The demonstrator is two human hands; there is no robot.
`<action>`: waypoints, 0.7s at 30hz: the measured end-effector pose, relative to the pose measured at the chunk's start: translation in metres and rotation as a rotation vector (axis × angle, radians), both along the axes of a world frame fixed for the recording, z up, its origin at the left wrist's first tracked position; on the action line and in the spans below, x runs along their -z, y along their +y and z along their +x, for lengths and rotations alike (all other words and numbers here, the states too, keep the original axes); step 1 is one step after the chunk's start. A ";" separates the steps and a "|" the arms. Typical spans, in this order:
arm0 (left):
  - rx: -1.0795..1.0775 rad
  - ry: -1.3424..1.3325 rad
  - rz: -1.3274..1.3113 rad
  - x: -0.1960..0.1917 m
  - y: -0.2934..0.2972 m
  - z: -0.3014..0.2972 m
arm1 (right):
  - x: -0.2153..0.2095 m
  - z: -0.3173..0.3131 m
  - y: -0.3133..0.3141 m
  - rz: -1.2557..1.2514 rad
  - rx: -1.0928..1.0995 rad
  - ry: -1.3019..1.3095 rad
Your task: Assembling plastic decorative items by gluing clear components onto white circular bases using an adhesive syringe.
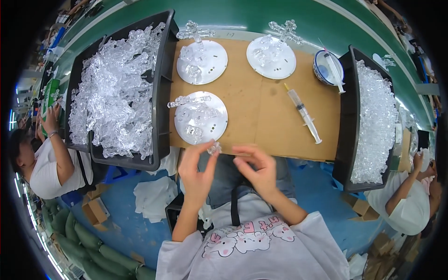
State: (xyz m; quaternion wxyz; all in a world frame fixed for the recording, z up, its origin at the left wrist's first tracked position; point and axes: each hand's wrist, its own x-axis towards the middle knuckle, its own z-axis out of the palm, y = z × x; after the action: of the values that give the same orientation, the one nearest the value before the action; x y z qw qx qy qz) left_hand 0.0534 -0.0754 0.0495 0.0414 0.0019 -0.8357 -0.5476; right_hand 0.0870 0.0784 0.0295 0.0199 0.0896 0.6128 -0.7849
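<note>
- One view only, the head camera, was available; everything below was read from it.
- A small clear plastic piece (214, 148) was pinched at the fingertips of the left hand (196, 175), just off the near edge of the brown board (261, 107) and over the lap.
- The right hand (259, 170) was held just beside it, fingers loosely curled and apart, with nothing seen in it; its fingertips were near the piece but not touching.
- The piece was gripped at its edge only, most of it standing clear above the fingertips, so a slip was judged likely; a drop would have sent it into the lap or to the blue floor (126, 219).
- A clear, partly built figure lay on the near white disc (201, 117), just beyond the piece; a careless reach could have knocked it over.
- A syringe (304, 115) lay loose on the board, well right of the hands, and could have been swept off by a sleeve.
</note>
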 end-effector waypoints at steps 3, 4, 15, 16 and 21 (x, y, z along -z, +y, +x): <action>0.029 0.240 -0.412 0.009 -0.009 -0.020 | -0.003 0.003 0.045 0.258 0.107 -0.048; 0.040 0.233 -0.419 0.012 -0.006 -0.027 | -0.008 0.006 0.060 0.293 0.171 -0.064; 0.040 0.273 -0.678 0.034 0.009 -0.043 | 0.001 -0.003 0.143 1.172 0.342 0.216; -0.003 0.250 -0.650 0.036 0.008 -0.043 | 0.003 -0.006 0.145 1.145 0.307 0.186; -0.051 0.167 -0.550 0.039 0.004 -0.042 | 0.010 -0.015 0.152 1.035 0.177 0.098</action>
State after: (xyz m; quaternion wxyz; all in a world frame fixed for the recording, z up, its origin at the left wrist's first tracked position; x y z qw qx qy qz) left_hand 0.0118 -0.0712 0.0101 0.1231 -0.0335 -0.9461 -0.2976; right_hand 0.0721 0.2301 0.0196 -0.1218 0.1024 0.9106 -0.3814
